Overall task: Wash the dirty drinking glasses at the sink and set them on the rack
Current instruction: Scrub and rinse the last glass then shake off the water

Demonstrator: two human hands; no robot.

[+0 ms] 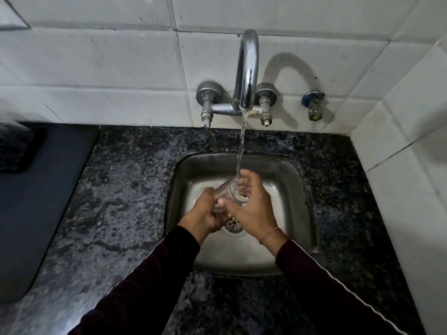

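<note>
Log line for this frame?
phase: rinse | glass: tilted under stream | left hand: grips base | right hand: at rim | tap: running

home kitchen: steel sink point(300, 189) set in speckled granite counter point(116, 201), wall tap point(246, 76), white tiles point(96, 56).

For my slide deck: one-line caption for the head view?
Both hands, left hand and right hand, tilt a clear glass under the running tap over the steel sink.

Sink basin crowded at centre, open at its edges

Both hands and a clear ribbed drinking glass point(226, 192) fill the middle of the square steel sink point(300, 189) under the curved chrome tap point(246, 68); the speckled dark granite counter point(116, 201) lies bare left, white tiled wall point(399, 165) closes the right.
</note>
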